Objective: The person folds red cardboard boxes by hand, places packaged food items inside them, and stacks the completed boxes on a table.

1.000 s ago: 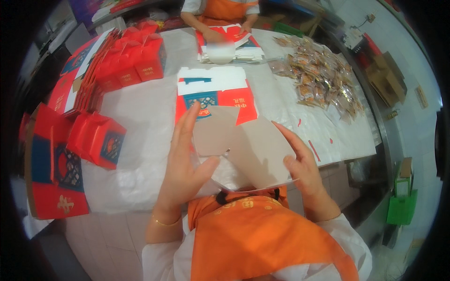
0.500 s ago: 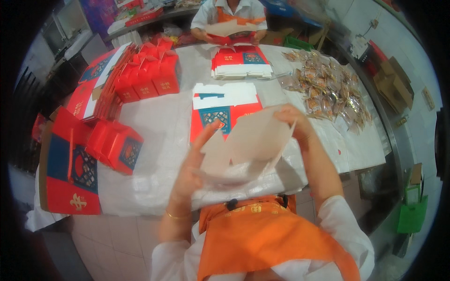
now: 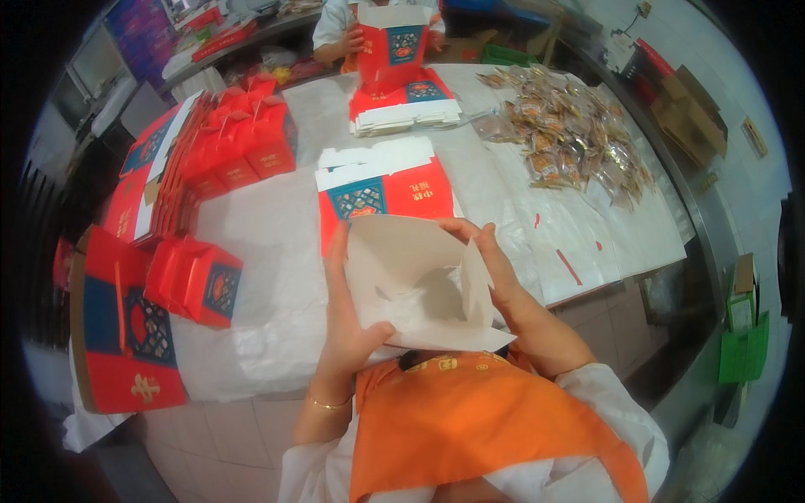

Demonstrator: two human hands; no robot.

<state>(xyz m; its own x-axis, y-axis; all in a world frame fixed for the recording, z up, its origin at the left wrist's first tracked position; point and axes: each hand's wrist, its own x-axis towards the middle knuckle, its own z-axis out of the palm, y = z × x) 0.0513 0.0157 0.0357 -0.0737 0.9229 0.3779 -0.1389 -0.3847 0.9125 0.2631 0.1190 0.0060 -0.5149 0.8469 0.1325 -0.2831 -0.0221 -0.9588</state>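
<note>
Cardboard box [image 3: 419, 285], half-folded with its pale inside showing, is held up over the near desk [image 3: 277, 277] edge. Its 9 o'clock side is gripped by the left hand [image 3: 348, 323], fingers clenched on the panel; its 3 o'clock flap is pinched by the right hand [image 3: 495, 268]. Flat red blanks [image 3: 381, 189] lie at 12 o'clock.

Bright, even overhead light, soft shadows only. Mild glare on white table cover [image 3: 277, 226] far & right. Heavy fisheye bend + black vignette at edges. My hands slightly motion-blurred; far end soft.
</note>
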